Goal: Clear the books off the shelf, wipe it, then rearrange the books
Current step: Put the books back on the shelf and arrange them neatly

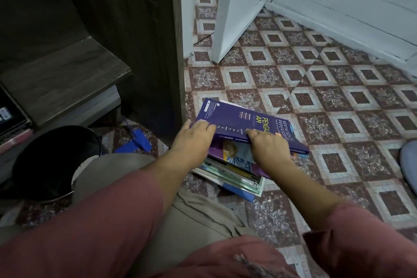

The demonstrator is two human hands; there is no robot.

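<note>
Person crouches on the tiled floor (338, 101) just beside the dark wooden shelf (67, 74). Both hands are on a purple book (243, 119) lying tilted on top of a book stack (234, 174) on the floor, right of the shelf's side panel.

Left hand (198, 135) grips the book's near-left corner, fingers (206, 127) laid over the cover. Right hand (269, 145) grips the spine edge, fingers curled onto the cover. Thumbs are hidden, likely underneath. The two-hand hold probably keeps the large book level and square with the pile. Whether it is being set down or lifted, cannot tell.

The stack sits on the floor close to the shelf, likely to keep reaches short. The shelf board in view looks bare. More books (13, 124) are visible under it at far left. A black bin (52, 160) and a blue object (140, 141) sit near the knee. A white door (237, 7) stands open behind.
</note>
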